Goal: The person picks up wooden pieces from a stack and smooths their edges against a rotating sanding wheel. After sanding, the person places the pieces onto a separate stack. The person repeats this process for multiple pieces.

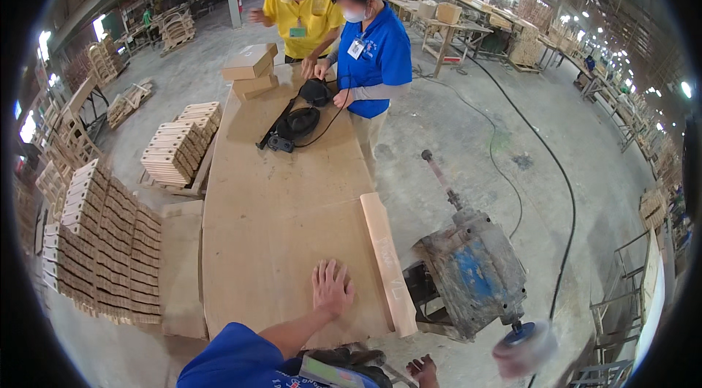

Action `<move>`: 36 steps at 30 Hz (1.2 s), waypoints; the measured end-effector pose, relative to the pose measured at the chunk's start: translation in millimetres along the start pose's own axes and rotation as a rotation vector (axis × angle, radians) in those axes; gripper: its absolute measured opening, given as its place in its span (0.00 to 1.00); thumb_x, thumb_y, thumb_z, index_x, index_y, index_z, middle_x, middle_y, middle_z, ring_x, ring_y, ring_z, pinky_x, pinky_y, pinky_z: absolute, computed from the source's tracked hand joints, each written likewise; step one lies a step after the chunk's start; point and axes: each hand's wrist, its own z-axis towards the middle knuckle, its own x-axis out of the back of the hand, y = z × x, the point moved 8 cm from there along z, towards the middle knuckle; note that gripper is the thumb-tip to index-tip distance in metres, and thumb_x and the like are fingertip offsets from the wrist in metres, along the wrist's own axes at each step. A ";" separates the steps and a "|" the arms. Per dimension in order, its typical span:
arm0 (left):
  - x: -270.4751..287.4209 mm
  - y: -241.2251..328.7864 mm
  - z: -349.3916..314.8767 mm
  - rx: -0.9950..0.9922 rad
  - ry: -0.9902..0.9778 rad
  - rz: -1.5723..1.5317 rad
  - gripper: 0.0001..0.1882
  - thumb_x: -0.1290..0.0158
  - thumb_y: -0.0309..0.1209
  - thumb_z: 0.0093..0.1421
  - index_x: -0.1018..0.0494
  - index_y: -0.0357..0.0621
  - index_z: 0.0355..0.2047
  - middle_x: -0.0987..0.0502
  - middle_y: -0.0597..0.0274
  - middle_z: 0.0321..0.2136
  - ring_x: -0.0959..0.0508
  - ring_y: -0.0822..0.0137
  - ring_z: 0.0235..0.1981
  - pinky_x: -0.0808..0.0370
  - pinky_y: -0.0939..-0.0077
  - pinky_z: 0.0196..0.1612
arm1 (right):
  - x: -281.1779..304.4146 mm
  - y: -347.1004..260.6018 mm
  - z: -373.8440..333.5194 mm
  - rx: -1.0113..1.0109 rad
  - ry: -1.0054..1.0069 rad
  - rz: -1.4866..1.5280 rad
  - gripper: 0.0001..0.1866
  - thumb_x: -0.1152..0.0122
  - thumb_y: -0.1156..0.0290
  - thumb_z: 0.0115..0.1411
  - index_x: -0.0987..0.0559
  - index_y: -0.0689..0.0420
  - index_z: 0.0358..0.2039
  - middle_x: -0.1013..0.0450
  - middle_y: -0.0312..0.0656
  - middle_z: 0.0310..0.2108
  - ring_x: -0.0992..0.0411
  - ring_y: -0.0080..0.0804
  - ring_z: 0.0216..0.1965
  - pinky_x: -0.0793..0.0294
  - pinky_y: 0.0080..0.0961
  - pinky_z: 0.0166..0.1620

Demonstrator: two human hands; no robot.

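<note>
My left hand (pixel 333 291) lies palm down on a cardboard-covered table (pixel 285 227), its fingers spread and nothing under them that I can see. At the lower edge hangs my right hand (pixel 422 369), off the table's near right corner, with its fingers loosely apart and nothing visible in them. Along the table's right edge runs a long brown cardboard strip (pixel 387 264) with handwriting on it. Just right of that stands a worn grey-and-blue motor machine (pixel 472 271); the round wheel (pixel 523 349) on its near shaft end looks blurred.
Two people, one in yellow (pixel 301 19) and one in blue (pixel 376 44), handle black strapped gear (pixel 298 123) at the table's far end. Cardboard boxes (pixel 250 62) sit there too. Stacked wooden parts (pixel 110 242) line the left. A black cable (pixel 545 147) crosses the floor.
</note>
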 end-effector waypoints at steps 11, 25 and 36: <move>17.7 3.8 -11.9 0.010 0.036 -0.050 0.30 0.41 0.44 0.63 0.25 0.46 0.63 0.35 0.48 0.68 0.44 0.43 0.75 0.50 0.42 0.78 | 23.6 16.6 -75.4 0.156 -0.045 -0.389 0.31 0.46 0.56 0.75 0.40 0.56 0.71 0.30 0.58 0.60 0.23 0.58 0.50 0.17 0.55 0.43; 21.6 88.1 -155.6 -0.054 -0.047 -0.480 0.18 0.45 0.41 0.65 0.19 0.47 0.51 0.18 0.50 0.46 0.20 0.44 0.53 0.25 0.47 0.59 | 149.9 117.3 -96.0 0.331 -0.112 -0.538 0.27 0.43 0.50 0.72 0.28 0.57 0.62 0.22 0.51 0.53 0.21 0.47 0.48 0.19 0.45 0.46; -19.5 185.5 -262.1 -0.779 -0.807 -0.274 0.21 0.47 0.43 0.65 0.18 0.48 0.53 0.15 0.43 0.45 0.17 0.40 0.49 0.21 0.45 0.52 | 225.8 234.1 -105.9 0.211 -0.082 -0.247 0.34 0.44 0.42 0.72 0.33 0.46 0.72 0.30 0.47 0.65 0.26 0.51 0.57 0.24 0.54 0.56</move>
